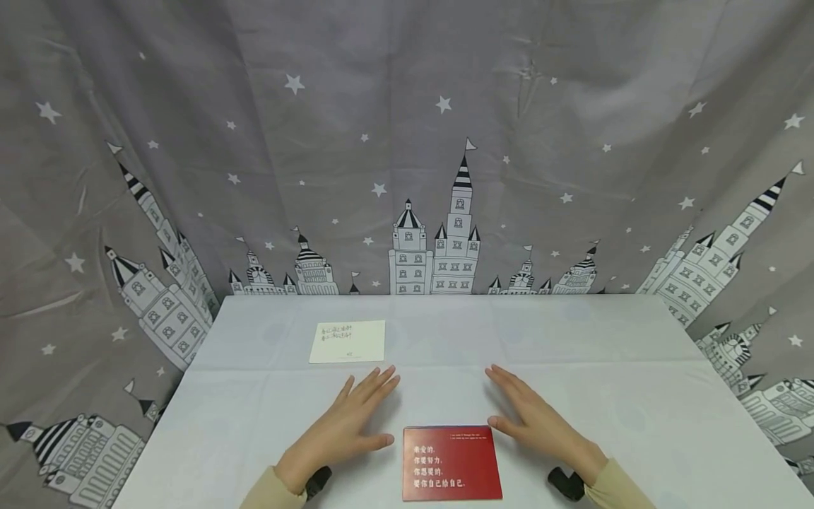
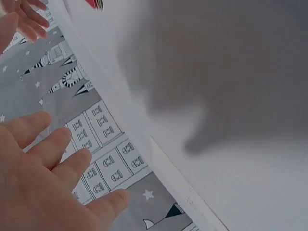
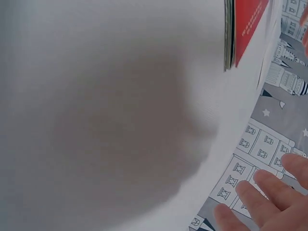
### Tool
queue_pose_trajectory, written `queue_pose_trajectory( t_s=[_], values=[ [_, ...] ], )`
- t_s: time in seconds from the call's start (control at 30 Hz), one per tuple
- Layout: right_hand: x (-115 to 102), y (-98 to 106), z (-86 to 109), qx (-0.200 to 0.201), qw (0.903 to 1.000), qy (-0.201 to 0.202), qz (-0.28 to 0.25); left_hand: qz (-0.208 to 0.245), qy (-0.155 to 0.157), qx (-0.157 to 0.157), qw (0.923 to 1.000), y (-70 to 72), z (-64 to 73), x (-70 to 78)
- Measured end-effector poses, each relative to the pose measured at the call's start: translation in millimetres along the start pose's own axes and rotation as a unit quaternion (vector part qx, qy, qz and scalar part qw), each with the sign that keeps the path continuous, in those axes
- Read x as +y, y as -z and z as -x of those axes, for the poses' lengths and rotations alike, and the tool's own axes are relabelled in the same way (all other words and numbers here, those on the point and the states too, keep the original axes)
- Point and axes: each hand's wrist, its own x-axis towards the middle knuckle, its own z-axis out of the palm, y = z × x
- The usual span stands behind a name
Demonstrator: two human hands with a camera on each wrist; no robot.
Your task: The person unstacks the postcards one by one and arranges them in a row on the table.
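Note:
A stack of cards (image 1: 452, 463), topped by a red one with white lettering, lies near the table's front edge; its layered side shows in the right wrist view. My left hand (image 1: 346, 428) hovers to the left of the stack, fingers spread and holding nothing. On the other side, my right hand (image 1: 537, 424) is held over the table with its fingers extended, thumb close to the stack's upper right corner. Beyond my left fingertips lies a cream card (image 1: 347, 342) with handwritten lines on it. Shadows of both hands fall on the white cloth.
The table (image 1: 604, 332) has a white cover with fold lines. Behind it and at both sides hangs a grey curtain (image 1: 509, 127) printed with stars and castles. Dark wrist straps (image 1: 566, 484) sit at the cuffs of light sleeves.

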Motion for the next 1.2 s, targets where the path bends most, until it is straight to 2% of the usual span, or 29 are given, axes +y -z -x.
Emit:
queue_pose_trajectory(
  t_s=[0.27, 0.53, 0.73, 0.83, 1.07, 1.2],
  values=[
    [-2, -3, 15.4, -0.029, 0.9983, -0.042, -0.027, 0.019, -0.007, -0.011, 0.9997, -10.5, 6.5, 8.5],
    [-4, -8, 32.0, -0.034, 0.9986, -0.026, -0.030, 0.014, -0.025, -0.013, 0.9995, -23.3, 10.8, 15.3],
    [-6, -10, 42.9, -0.044, 0.9977, -0.039, -0.033, 0.005, -0.029, -0.018, 0.9994, -28.8, 14.0, 20.6],
    [-8, -13, 46.9, -0.059, 0.9960, -0.050, -0.045, 0.008, -0.025, -0.027, 0.9993, -30.7, 15.2, 24.0],
    [-11, -20, 50.5, -0.107, 0.9903, -0.063, -0.064, 0.034, 0.007, -0.056, 0.9979, -34.8, 15.1, 31.6],
    [-14, -23, 51.6, -0.125, 0.9879, -0.063, -0.067, 0.023, -0.002, -0.054, 0.9983, -35.7, 16.2, 33.8]
  ],
)
